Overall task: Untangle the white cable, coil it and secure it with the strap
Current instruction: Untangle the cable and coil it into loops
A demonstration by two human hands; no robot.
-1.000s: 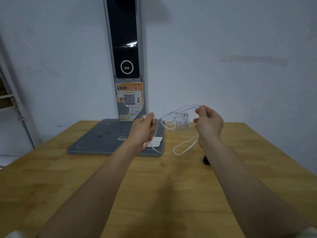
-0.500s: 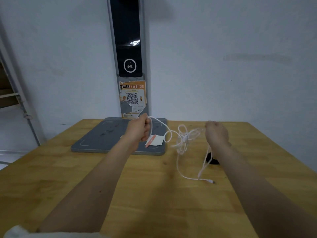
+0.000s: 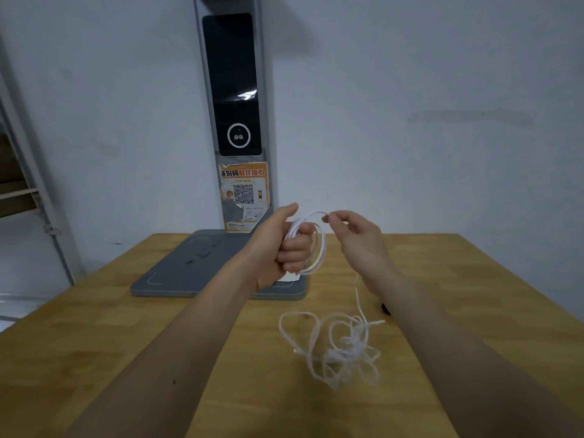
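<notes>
Centre of frame: left hand (image 3: 286,245) is gripping a few loops of the cable (image 3: 319,248), fingers curled round them, thumb up. Right hand (image 3: 354,235), just right of it, is pinching the top of the loop between thumb and fingertip, other fingers loosely bent. One strand is hanging down to a blurred tangle lying on the table (image 3: 94,343), lower centre. Grey pad (image 3: 189,267) is sitting behind the hands. Small dark object (image 3: 385,308) is showing by the right forearm.
</notes>
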